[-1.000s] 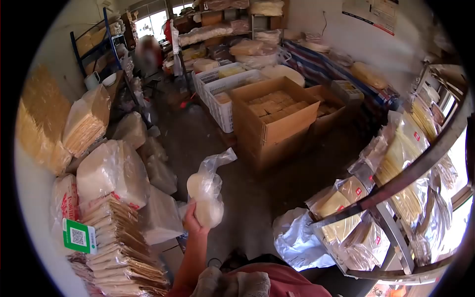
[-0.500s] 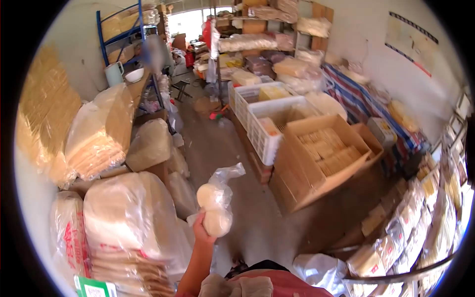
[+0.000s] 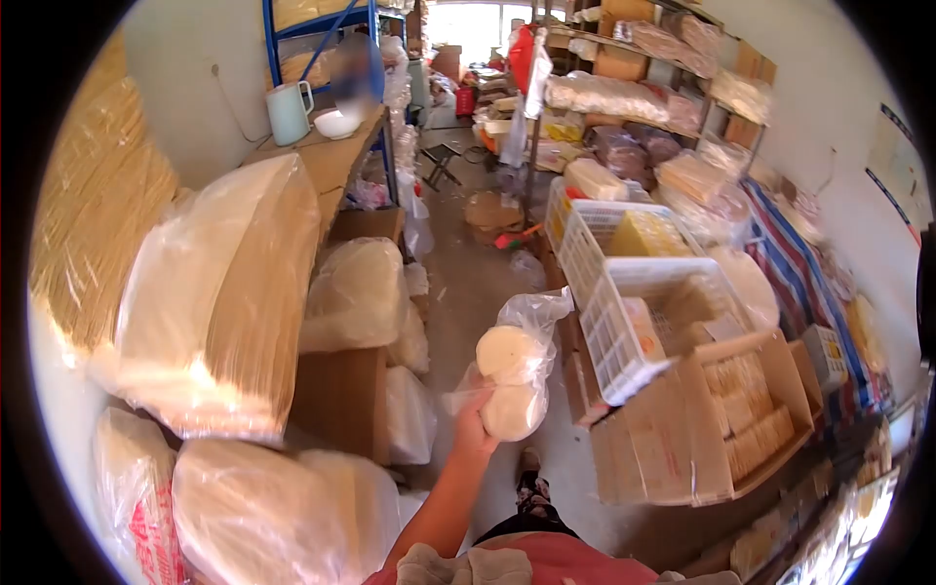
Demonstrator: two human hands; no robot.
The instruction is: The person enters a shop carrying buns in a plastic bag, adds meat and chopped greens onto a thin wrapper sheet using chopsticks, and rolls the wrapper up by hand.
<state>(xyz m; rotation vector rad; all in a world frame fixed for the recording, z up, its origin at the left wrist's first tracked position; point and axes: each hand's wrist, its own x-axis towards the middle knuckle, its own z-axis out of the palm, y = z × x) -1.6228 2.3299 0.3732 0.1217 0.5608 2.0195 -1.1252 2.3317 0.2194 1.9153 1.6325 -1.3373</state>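
Observation:
My left hand (image 3: pixel 475 426) is closed around the lower left side of a clear plastic bag (image 3: pixel 534 308). Inside the bag lie two pale round stacks, an upper disc (image 3: pixel 511 353) and a lower disc (image 3: pixel 515 411), side by side. The bag's loose top sticks up and to the right. I hold it out in front of my body, above the grey floor (image 3: pixel 458 322). My right hand does not show.
To the right stand an open cardboard box (image 3: pixel 648 434) of packed goods and white plastic crates (image 3: pixel 624 331). Large plastic-wrapped bundles (image 3: pixel 219 302) line the left. Further ahead are a folding stool (image 3: pixel 442 164), a kettle (image 3: pixel 289 114) and a white bowl (image 3: pixel 336 124).
My view has moved forward along the aisle and turned left, so the crates and box now sit further right. The bag stays in my left hand. A foot now shows below.

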